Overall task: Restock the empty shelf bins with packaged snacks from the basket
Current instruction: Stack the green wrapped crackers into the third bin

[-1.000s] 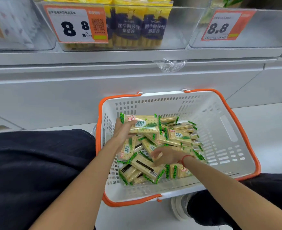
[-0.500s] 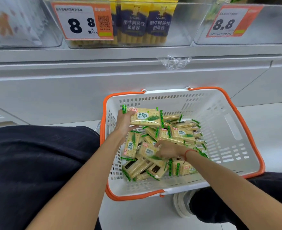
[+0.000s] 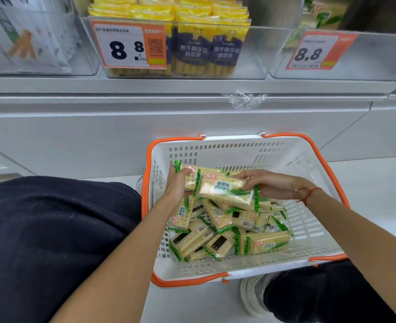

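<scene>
**Both hands on cracker packs over the basket**

Left hand (image 3: 177, 185) grips the left end of a stack of cracker packs (image 3: 225, 190), fingers curled round the green-edged wrapper end, thumb on top. Right hand (image 3: 265, 184) holds the right end of the top pack in that stack, fingers laid over the wrapper and curled at its edge; a red string (image 3: 309, 194) sits on that wrist. The held packs are raised above the loose pile, roughly level, tilted a little down to the right.

Basket (image 3: 285, 155) is white plastic with an orange rim, on the floor between the person's knees, against the white shelf base. Inside, a loose pile of cracker packs (image 3: 227, 231) lies jumbled, some face up, some barcode up.

Above, on the shelf, a clear bin (image 3: 255, 54) holds yellow and navy bags of egg rolls (image 3: 210, 45), with an 8.8 price tag (image 3: 128, 44) on its front. To the right, another clear bin (image 3: 367, 57) carries a second 8.8 tag (image 3: 318, 51); green-printed packs show at its back, front part bare. Dark trouser leg (image 3: 52, 241) fills the lower left. White shoe (image 3: 250, 294) shows below the basket.
</scene>
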